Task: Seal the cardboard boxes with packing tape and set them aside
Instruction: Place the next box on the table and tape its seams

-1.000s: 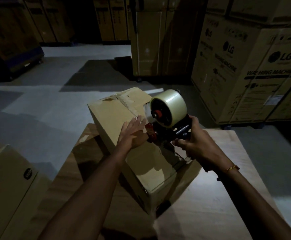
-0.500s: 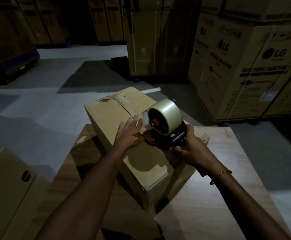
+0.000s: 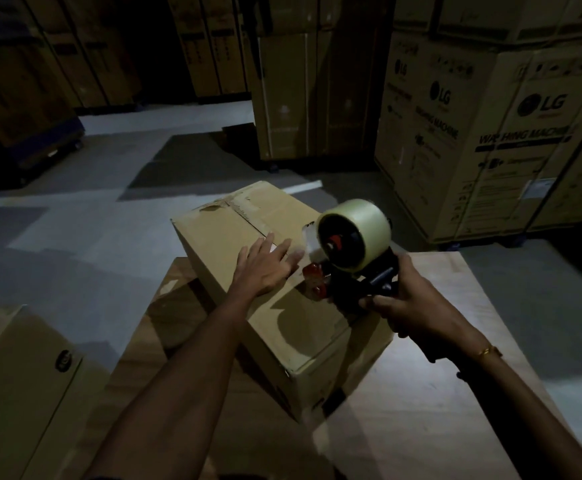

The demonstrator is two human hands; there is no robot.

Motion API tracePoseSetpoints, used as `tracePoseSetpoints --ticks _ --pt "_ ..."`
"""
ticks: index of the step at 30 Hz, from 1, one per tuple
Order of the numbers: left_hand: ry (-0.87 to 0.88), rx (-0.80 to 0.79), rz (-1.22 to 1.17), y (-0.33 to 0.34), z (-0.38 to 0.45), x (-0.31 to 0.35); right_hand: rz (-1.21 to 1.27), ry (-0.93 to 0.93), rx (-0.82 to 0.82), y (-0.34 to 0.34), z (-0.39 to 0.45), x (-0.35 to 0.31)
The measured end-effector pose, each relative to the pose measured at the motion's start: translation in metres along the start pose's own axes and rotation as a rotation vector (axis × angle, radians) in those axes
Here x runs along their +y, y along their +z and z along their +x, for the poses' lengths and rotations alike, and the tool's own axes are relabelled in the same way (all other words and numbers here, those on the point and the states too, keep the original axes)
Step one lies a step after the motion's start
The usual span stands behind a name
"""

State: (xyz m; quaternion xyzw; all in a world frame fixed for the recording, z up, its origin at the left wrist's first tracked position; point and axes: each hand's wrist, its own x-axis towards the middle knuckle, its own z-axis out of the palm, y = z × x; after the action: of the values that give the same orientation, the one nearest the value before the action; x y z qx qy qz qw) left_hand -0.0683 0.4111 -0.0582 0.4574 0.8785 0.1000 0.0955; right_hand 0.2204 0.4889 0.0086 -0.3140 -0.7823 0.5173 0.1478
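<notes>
Left hand (image 3: 265, 268) flat, fingers spread, pressing box (image 3: 282, 306) top; right hand (image 3: 411, 306) gripping tape dispenser (image 3: 348, 258).

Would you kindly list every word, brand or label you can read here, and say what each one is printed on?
"LG": front face of the large carton at right, by a round logo.
"LG": the same carton's left face.
"WASHING MACHINE": front face, partly broken by a strap.
"WASHING MACHINE": left face, running slantwise.
White sticker and fine print on that carton: too small to read.
Round dark mark on the box at lower left: blurred.
</notes>
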Motion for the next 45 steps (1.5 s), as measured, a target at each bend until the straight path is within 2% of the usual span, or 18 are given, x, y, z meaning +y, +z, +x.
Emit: tracePoseSetpoints --ticks 8,12,19,23,34,39,41,45 --pt "-0.045 0.03 -0.099 -0.015 0.014 0.003 0.1 -0.039 0.015 -0.009 0.002 -0.027" --pt "-0.019 0.033 -0.059 -0.016 0.016 0.002 0.084 -0.013 -0.001 -0.005 -0.002 -0.02" --pt "-0.036 0.02 0.056 -0.007 0.017 0.003 0.218 0.055 0.011 -0.001 -0.004 -0.003" --pt "-0.021 0.026 0.15 0.001 0.013 0.003 0.135 0.044 0.016 0.004 -0.007 0.004" --pt "0.019 -0.01 0.123 0.003 0.007 0.003 -0.136 0.009 0.022 0.007 -0.005 0.017" --pt "0.151 -0.029 0.126 0.014 -0.008 0.012 -0.125 -0.002 0.032 0.009 -0.006 0.022" --pt "0.224 -0.006 0.201 0.023 -0.016 0.011 -0.138 -0.007 0.035 0.009 -0.006 0.024" --pt "0.227 -0.014 0.217 0.021 -0.024 0.017 -0.132 -0.004 0.025 0.009 -0.008 0.026"
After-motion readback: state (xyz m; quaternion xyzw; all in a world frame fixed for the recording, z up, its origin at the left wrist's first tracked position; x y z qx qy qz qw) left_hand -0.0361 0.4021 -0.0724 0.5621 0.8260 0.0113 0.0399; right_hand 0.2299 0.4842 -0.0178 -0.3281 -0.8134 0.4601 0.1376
